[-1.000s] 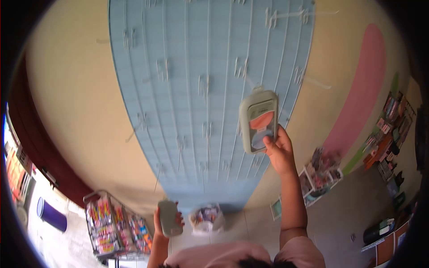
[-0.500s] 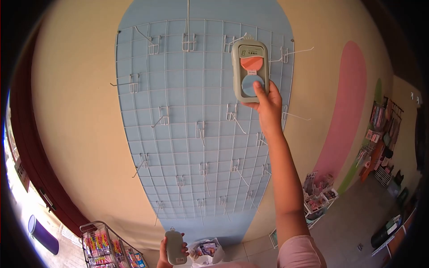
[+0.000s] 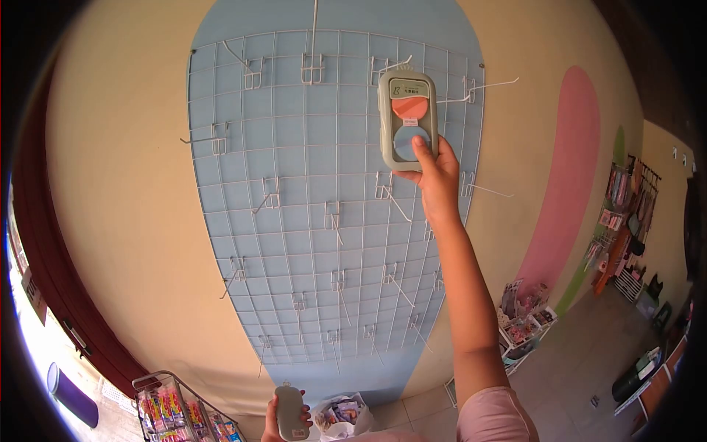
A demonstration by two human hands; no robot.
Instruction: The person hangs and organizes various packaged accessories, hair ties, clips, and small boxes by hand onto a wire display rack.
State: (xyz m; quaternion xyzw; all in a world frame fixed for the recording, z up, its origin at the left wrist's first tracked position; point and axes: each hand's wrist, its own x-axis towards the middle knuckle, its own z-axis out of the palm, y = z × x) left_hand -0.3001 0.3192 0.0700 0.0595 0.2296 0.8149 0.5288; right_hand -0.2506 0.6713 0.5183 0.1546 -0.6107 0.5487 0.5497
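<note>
My right hand (image 3: 434,169) is raised, its fingers closed round the lower end of a pale green case (image 3: 387,121) whose window shows a coral disc and a blue disc, thumb on the blue one. The case is upright, in front of a hook at the upper right of the white wire grid (image 3: 317,155); whether they touch cannot be made out. Low in view, my left hand (image 3: 272,421) grips a second pale green case (image 3: 292,412), seen from its plain side with a small label.
Metal hooks (image 3: 271,193) jut out all over the grid. A wire rack of colourful packets (image 3: 166,405) stands at the lower left, beside a white plastic bag of goods (image 3: 345,416). White shelves (image 3: 526,328) stand at the right, with a purple cylinder (image 3: 72,395) far left.
The case in my right hand has shifted slightly left and down against the grid. My left hand and its case are slightly lower and further right.
</note>
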